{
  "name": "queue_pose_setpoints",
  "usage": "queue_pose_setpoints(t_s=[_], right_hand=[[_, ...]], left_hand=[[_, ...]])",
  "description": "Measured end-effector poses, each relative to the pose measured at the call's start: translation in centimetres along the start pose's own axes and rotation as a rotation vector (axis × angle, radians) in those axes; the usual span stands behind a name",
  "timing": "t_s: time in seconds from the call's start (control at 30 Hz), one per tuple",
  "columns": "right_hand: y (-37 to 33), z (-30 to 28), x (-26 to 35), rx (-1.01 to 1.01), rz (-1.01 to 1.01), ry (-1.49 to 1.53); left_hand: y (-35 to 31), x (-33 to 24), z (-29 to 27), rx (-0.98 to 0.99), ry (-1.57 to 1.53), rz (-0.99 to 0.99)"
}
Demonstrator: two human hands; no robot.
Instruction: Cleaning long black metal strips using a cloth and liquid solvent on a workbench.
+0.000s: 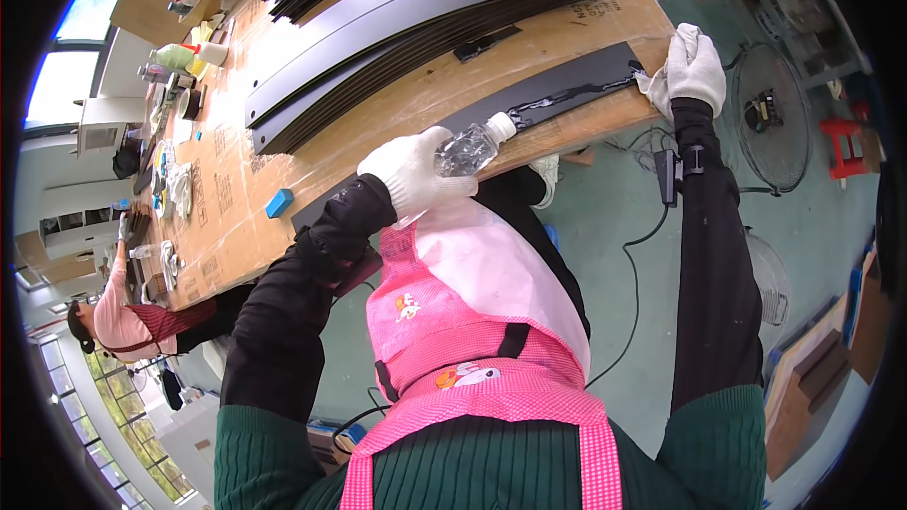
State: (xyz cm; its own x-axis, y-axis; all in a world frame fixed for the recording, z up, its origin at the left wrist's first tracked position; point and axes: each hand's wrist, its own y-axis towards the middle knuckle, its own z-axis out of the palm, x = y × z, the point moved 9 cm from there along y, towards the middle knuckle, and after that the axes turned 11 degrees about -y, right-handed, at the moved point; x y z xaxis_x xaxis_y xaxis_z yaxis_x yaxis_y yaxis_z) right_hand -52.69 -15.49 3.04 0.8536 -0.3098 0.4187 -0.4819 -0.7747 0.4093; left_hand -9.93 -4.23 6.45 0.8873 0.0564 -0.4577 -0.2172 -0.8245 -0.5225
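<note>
A clear plastic bottle [463, 153] is over a long, flat, dark-grey board [567, 74], which lies along the near edge of the brown cardboard-topped table [231, 227], before a stack of long, dark-grey strips [416, 38] (a small, blue, rectangular block [280, 203] sits between stack and board's left end).

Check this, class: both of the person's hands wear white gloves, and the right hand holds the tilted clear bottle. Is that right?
Not quite: the left hand, not the right hand, holds the tilted clear bottle, as the head view shows. Both hands do wear white gloves.
</note>
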Motion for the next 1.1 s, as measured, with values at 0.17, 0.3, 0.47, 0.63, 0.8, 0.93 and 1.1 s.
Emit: queue_pose_setpoints(t_s=[0.17,0.3,0.47,0.63,0.8,0.93,1.1], right_hand=[[0.3,1.0,-0.2,0.007,-0.014,-0.023],[0.4,1.0,-1.0,0.034,-0.003,0.026],[0.4,0.8,-0.7,0.065,0.006,-0.001],[-0.3,1.9,-0.3,0.194,0.117,0.221],[-0.6,5.4,-2.2,0.354,0.304,0.602],[0.6,5.6,-4.2,0.268,0.215,0.638],[-0.3,6.1,-3.8,0.317,0.348,0.757]], left_hand=[[-1.2,1.5,-0.6,-0.029,-0.03,-0.061],[-3.6,5.4,-0.9,-0.038,-0.143,-0.188],[-7.4,9.7,-1.1,-0.088,-0.178,-0.238],[-9.8,12.3,-0.5,-0.143,-0.211,-0.28],[-10.0,10.6,-0.1,-0.214,-0.163,-0.239],[-8.7,8.0,1.4,-0.255,-0.152,-0.15],[-10.5,9.5,3.0,-0.382,-0.279,-0.237]])
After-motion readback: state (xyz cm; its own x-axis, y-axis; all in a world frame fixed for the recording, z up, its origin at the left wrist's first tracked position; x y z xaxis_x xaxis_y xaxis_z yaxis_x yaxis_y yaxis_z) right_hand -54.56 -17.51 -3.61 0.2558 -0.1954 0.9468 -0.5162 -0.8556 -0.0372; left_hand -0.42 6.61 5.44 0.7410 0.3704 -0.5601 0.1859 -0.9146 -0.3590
